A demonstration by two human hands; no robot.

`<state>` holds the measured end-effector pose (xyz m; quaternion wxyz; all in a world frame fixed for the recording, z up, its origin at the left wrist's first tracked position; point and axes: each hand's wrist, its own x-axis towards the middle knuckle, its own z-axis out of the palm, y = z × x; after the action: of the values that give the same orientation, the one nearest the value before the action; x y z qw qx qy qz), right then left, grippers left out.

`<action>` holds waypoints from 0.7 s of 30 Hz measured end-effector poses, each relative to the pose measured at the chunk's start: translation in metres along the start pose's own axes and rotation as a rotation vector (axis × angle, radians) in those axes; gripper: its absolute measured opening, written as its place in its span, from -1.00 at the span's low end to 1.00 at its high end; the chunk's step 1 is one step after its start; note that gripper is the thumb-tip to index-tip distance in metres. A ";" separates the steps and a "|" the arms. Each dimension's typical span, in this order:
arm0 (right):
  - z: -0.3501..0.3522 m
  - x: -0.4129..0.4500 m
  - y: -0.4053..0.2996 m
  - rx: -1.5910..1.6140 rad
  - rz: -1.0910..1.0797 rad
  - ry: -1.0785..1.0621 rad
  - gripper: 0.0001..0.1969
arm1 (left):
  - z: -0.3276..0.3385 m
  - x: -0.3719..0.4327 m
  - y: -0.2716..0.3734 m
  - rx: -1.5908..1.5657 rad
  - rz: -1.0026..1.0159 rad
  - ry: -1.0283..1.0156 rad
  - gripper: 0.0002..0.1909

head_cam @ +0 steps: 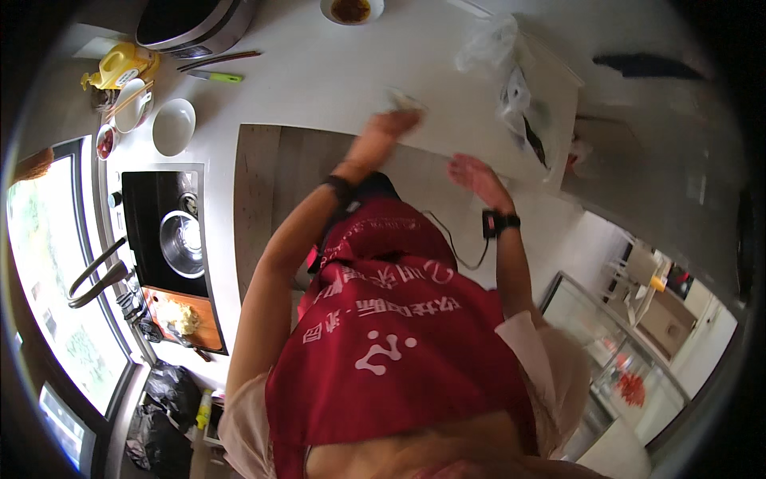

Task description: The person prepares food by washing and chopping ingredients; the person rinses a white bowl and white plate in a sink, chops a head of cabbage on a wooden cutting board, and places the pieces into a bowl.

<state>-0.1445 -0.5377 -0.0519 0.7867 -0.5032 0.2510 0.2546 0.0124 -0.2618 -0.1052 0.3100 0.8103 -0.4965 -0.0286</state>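
My left hand [392, 127] is over the front edge of the white countertop [335, 90], fingers closed on a small pale item [404, 100]. Both are blurred by motion, and I cannot tell what the item is. To the right, my right hand [480, 182] hangs in the air just off the counter edge. It is empty, with its fingers stretched out. A clear plastic bag [491, 48] lies on the counter beyond it. Against the far side stands a white bowl [369, 11] of brown sauce.
At left are a green-handled knife [224, 77], dark chopsticks [218, 60], a white bowl [174, 127] and a yellow pump bottle [122, 66]. A steel basin [182, 244] sits in the black sink [140, 209], beside a wooden cutting board [206, 323] holding chopped pale food [179, 317].
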 end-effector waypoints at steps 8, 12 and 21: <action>-0.033 -0.033 0.020 0.078 0.048 0.073 -0.32 | 0.088 0.066 -0.035 0.219 0.025 -0.029 -0.36; -0.016 0.016 0.000 0.014 0.091 -0.031 -0.35 | 0.029 0.069 -0.113 0.312 -0.346 0.087 -0.28; 0.146 0.266 -0.115 -0.002 -0.111 -0.289 -0.57 | -0.045 0.045 -0.195 0.388 -0.759 0.310 -0.21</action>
<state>0.1484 -0.4060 -0.0952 0.8271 -0.4752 0.1065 0.2807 0.2045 -0.2163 -0.1607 0.1905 0.9728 -0.1082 0.0751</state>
